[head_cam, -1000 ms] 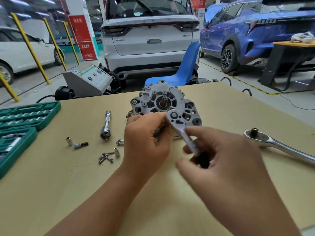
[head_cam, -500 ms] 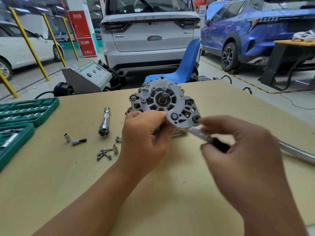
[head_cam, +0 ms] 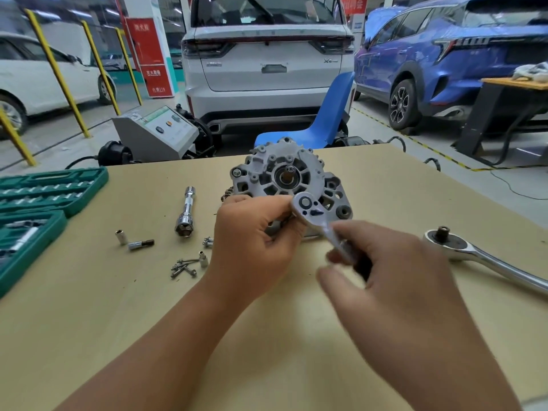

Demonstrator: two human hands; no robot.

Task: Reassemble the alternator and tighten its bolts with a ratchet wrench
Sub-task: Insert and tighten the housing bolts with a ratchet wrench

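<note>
The grey alternator (head_cam: pixel 281 176) stands on the tan table (head_cam: pixel 118 315), its housing face toward me. A small ratchet wrench (head_cam: pixel 308 206) sits with its round head on the lower right of the housing. My left hand (head_cam: pixel 252 247) grips the alternator's near side, fingertips touching the wrench head. My right hand (head_cam: pixel 394 280), blurred, holds the wrench's black handle down and to the right of the head. Loose bolts (head_cam: pixel 184 266) lie left of my left hand.
A large chrome ratchet (head_cam: pixel 480 256) lies at the right. A chrome extension socket (head_cam: pixel 185 215), small sockets (head_cam: pixel 121 237) and a bit (head_cam: pixel 141 244) lie at the left, beside green socket cases (head_cam: pixel 44 188). A blue chair (head_cam: pixel 326 123) and parked cars stand beyond the table's far edge.
My right hand has swung the wrench handle out to the right and back toward me. The left hand stays on the alternator. The camera has shifted slightly.
</note>
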